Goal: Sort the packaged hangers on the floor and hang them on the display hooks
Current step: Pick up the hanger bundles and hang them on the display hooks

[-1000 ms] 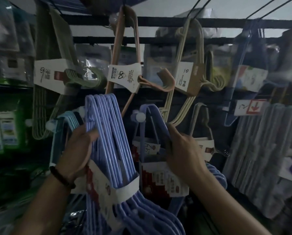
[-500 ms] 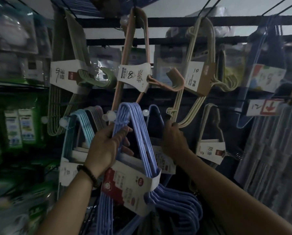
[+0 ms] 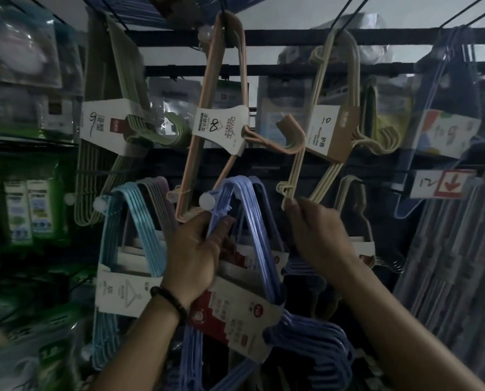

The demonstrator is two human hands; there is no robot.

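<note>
Head view: your left hand (image 3: 196, 255) is closed round the rods of the blue hanger pack (image 3: 245, 213), gripping it just below the white hook knob (image 3: 207, 201). The pack stands nearly upright. Its pointed top corner sits right beside the knob, its long axis runs steeply down from there, its cardboard sleeve (image 3: 235, 323) lies below the knob, and the curved hook ends sweep out below and right of it. Your right hand (image 3: 317, 232) is up to the right of the knob with its fingers curled, the tips against the lower end of the cream hangers (image 3: 320, 190). You cannot tell whether it pinches them.
</note>
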